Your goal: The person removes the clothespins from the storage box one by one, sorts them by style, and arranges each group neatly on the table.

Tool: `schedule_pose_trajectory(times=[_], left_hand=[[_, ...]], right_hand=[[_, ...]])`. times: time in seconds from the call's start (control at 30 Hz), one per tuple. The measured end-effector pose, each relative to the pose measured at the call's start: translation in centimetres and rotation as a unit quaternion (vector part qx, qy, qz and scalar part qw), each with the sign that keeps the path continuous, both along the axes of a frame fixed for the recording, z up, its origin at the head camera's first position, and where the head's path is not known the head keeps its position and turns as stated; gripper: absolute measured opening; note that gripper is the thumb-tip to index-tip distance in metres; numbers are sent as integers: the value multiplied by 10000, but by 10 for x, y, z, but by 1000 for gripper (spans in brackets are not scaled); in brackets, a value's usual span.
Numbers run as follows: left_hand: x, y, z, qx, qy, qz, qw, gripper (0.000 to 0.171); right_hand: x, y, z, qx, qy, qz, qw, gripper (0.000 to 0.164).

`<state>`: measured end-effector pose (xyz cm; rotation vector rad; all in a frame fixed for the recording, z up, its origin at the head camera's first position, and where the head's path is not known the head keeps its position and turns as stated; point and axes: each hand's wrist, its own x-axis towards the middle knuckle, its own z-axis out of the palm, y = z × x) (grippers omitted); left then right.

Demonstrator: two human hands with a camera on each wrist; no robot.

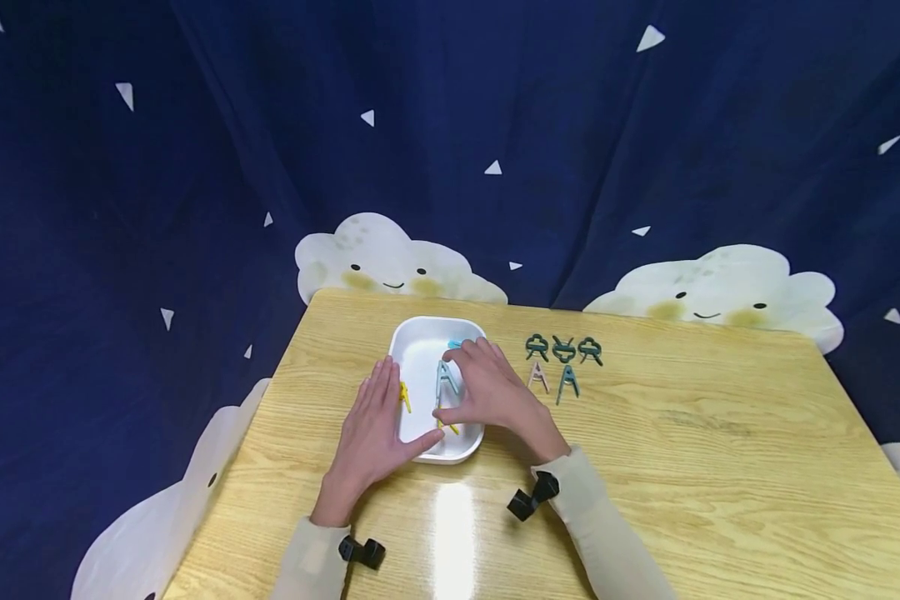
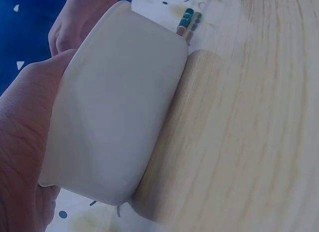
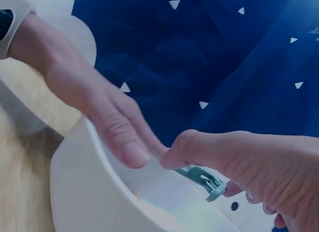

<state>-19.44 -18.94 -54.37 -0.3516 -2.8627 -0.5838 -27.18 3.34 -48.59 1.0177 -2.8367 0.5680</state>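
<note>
A white plastic basin (image 1: 427, 329) stands on the table between both hands. Over it, my right hand (image 1: 487, 387) pinches a pale teal clothespin (image 1: 446, 379) between thumb and fingers; the right wrist view shows the spring end of this clothespin (image 3: 212, 184) sticking out past the thumb. My left hand (image 1: 375, 425) rests on the basin's left rim, its fingers straight and thumb stretched over the near side. Inside the basin lie a yellow clothespin (image 1: 405, 397) by the left fingers, another yellow one (image 1: 452, 429) partly hidden under the right thumb, and a blue piece (image 1: 455, 344).
Right of the basin, dark green clips (image 1: 563, 349) form a row of three. Below them lie a pink clothespin (image 1: 538, 377) and a teal clothespin (image 1: 567, 383). A dark blue curtain (image 1: 450, 150) hangs behind the wooden table (image 1: 682, 467).
</note>
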Motion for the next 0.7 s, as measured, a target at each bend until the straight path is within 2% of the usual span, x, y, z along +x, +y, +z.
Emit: schedule_pose_trajectory(times=[0.27, 0.7], left_hand=[[0, 0, 1, -58, -90, 36, 9999, 130], [0, 0, 0, 61, -41, 27, 10000, 131]], right_hand=[[1, 23, 4, -261, 43, -201, 9994, 88], [4, 68, 1, -266, 161, -433, 9986, 85]])
